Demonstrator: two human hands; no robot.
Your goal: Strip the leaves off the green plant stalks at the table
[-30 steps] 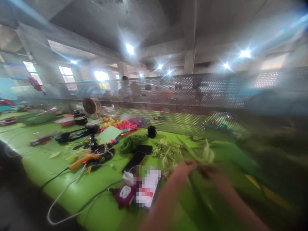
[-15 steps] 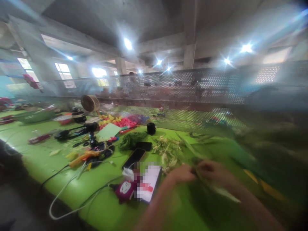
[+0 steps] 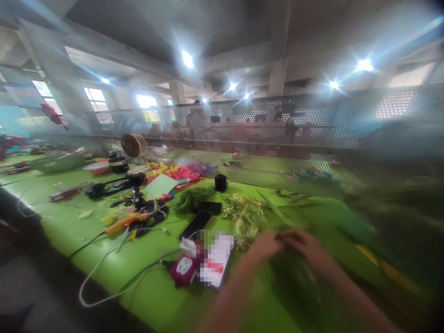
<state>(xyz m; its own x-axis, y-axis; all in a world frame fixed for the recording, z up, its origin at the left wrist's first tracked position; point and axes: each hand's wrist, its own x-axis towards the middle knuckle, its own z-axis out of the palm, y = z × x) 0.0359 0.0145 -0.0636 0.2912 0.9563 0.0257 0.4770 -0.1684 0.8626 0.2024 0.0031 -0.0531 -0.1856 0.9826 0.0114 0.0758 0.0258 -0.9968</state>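
Note:
My left hand point(image 3: 268, 244) and my right hand point(image 3: 302, 243) meet over the green tabletop, their fingers closed together. Between them is a thin green leaf-like strip point(image 3: 314, 280), blurred, trailing down to the right below my right hand. My fingertips hide where it is pinched. Beyond the hands lies a long green blade point(image 3: 275, 209); I cannot tell whether it joins the held strip. A heap of pale green-yellow leafy pieces point(image 3: 244, 215) sits just past my left hand. Beside my left forearm is a phone with a lit screen point(image 3: 218, 259).
Left of the hands are a purple power socket point(image 3: 183, 270) with cables, a dark phone point(image 3: 196, 225), and an orange-handled tool point(image 3: 123, 223). Farther back are a black mug point(image 3: 220, 183), pink and yellow pieces point(image 3: 183, 173), a small fan point(image 3: 133, 145), and a perforated metal screen point(image 3: 243, 125).
The view has shifted slightly. My hands remain close together, with my right hand turned a little, and the strip's pale end now hangs more steeply and looks fainter.

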